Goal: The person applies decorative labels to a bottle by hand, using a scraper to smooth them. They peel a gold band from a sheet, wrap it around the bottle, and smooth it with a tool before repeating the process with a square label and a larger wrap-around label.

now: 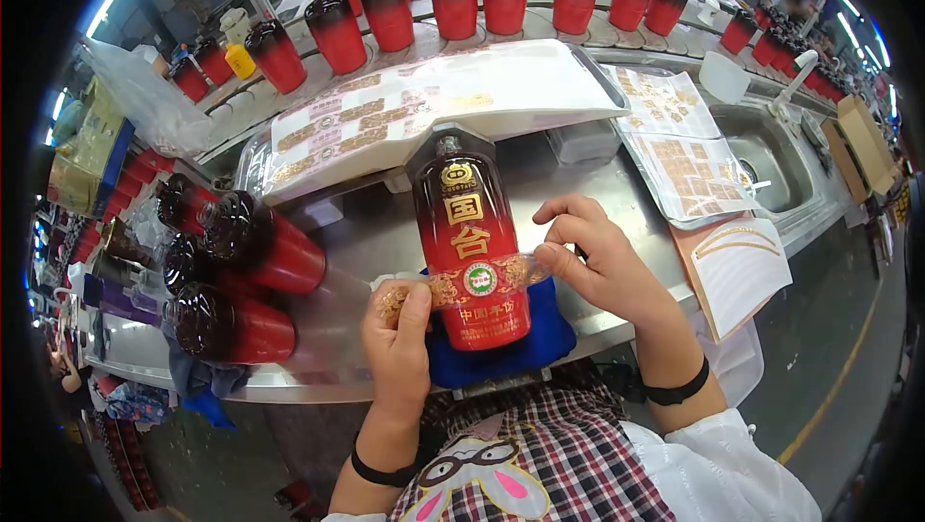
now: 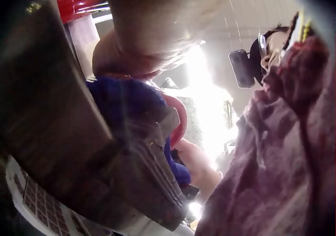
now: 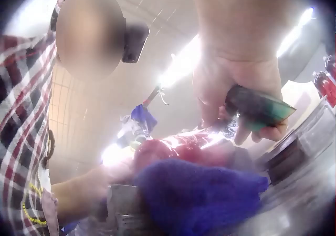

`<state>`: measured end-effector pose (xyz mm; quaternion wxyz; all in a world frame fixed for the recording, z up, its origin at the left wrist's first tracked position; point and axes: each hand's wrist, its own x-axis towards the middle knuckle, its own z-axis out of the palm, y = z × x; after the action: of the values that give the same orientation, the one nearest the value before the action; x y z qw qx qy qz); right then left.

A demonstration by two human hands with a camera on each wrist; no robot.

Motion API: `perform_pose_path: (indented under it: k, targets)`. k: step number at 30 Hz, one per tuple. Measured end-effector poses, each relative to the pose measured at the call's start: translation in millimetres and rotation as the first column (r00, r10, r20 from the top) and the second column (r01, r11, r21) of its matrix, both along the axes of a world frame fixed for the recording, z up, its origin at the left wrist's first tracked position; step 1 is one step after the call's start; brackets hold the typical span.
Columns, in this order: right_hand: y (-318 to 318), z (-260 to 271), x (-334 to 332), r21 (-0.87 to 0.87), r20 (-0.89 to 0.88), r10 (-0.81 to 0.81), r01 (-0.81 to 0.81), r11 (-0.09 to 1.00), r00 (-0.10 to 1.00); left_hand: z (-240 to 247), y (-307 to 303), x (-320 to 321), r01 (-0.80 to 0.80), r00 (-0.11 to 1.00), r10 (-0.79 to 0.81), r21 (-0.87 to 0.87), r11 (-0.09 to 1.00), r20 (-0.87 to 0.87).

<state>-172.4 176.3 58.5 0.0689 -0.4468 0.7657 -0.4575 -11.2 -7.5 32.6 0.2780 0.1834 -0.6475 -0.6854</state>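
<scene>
A red and black bottle (image 1: 472,233) with gold characters lies on a blue cloth (image 1: 554,325), its neck pointing away from the body. Across its lower half runs a clear strip with gold pattern and a round green-and-white emblem (image 1: 481,279). At the strip's left end, the left hand (image 1: 400,329) pinches it between thumb and curled fingers. The right hand (image 1: 597,257) holds the other end between thumb and fingers. In the right wrist view the right hand (image 3: 241,89) is above the bottle (image 3: 184,149) and the blue cloth (image 3: 199,194).
Several similar bottles (image 1: 279,252) lie at the left, and more (image 1: 453,2) stand along the back. Behind the bottle is a slanted board with printed sheets (image 1: 385,108). Trays of gold labels (image 1: 684,175) and a sink (image 1: 771,156) are at the right.
</scene>
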Motion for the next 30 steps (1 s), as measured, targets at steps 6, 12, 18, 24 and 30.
perform_pose_path:
  k: [6,12,18,24,30]
  targets:
    - [-0.3,-2.8,-1.1,0.0,-0.021,0.001,-0.001,1.0,1.0,-3.2,-0.3,-0.8,-0.004,1.0,0.004,-0.009,1.0,-0.017]
    - [-1.1,-2.8,-0.8,-0.003,-0.009,0.003,-0.003,1.0,1.0,-2.9,0.2,-1.0,-0.014,1.0,0.014,-0.007,1.0,-0.008]
    - [-2.0,-3.9,-0.7,-0.041,0.001,0.002,-0.002,0.999,1.0,-1.9,0.9,-0.8,-0.014,1.0,0.014,0.001,1.0,0.019]
    - [-3.0,-4.7,-0.9,-0.041,-0.006,-0.002,0.002,0.999,1.0,-5.9,-1.3,-1.6,-0.016,1.0,0.017,-0.054,0.998,0.008]
    - [-2.7,-5.8,-0.7,-0.039,-0.011,-0.001,0.001,0.999,1.0,-4.3,0.4,-2.4,-0.011,1.0,0.01,-0.044,0.999,-0.014]
